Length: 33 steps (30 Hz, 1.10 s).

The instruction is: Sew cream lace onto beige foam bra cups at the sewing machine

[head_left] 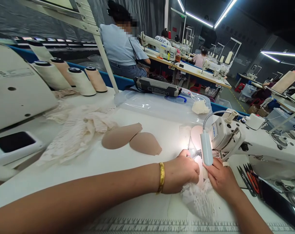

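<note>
My left hand (pixel 180 174), with a gold bangle at the wrist, is closed over a pale cup-shaped piece and white lace (pixel 198 198) at the needle of the white sewing machine (pixel 259 146). My right hand (pixel 222 178) presses the same lace and cup from the right, fingers curled on it, just under the machine's gooseneck lamp (pixel 206 148). Two beige foam cups (pixel 131 139) lie on the white table to the left of my hands. A heap of cream lace (pixel 76 130) lies further left.
Thread cones (pixel 81 81) stand at the back left. A clear plastic tray (pixel 162 104) with a grey device sits behind the cups. Scissors and snips (pixel 248 177) lie right of my hands. Other people sit at sewing tables beyond.
</note>
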Motion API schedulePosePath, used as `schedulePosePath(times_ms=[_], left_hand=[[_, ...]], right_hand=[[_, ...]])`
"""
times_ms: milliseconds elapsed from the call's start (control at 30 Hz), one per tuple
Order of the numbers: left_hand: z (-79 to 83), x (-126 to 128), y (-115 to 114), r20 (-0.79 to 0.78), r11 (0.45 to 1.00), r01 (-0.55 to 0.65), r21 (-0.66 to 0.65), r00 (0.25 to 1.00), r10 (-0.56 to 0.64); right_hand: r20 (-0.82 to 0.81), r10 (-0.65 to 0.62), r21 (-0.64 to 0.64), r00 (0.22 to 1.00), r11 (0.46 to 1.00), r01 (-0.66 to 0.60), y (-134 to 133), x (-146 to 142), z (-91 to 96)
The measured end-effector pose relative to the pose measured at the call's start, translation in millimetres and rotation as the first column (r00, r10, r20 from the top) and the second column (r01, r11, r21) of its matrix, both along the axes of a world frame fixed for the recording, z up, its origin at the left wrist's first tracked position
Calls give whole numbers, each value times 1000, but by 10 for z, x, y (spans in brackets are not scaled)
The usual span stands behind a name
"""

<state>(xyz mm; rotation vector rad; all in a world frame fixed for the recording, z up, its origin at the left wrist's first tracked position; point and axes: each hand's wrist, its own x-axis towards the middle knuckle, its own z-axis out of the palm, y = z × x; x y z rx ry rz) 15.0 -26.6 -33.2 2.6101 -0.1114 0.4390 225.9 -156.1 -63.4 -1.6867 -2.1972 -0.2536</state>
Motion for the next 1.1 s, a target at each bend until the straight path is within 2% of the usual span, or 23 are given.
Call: schedulePosePath(times_ms=[67,167,433,633,767,967,1100], left_hand=[[1,14,1,-45,994,22,107,999,-18],[7,23,-5,-52,988,0,152,999,8],[10,19,-23,-35,986,4,169,999,2],[41,12,-29,-142,982,9,190,990,18],[70,21,-10,-141,982,14,187,990,13],[119,42,96,-136,977,13,212,991,16],[89,97,226,-119,978,15,209,993,10]], right_hand=[[-5,-21,2,1000,1000,21,6,9,-22],[-18,-43,9,999,999,44,14,18,-45],[4,-61,27,998,998,61,-2,30,-73],[35,-42,64,998,997,40,-2,31,-56],[82,-19,97,996,995,11,11,19,-25],[46,-70,75,996,995,67,25,64,-77],[24,-65,86,998,994,62,33,114,-135]])
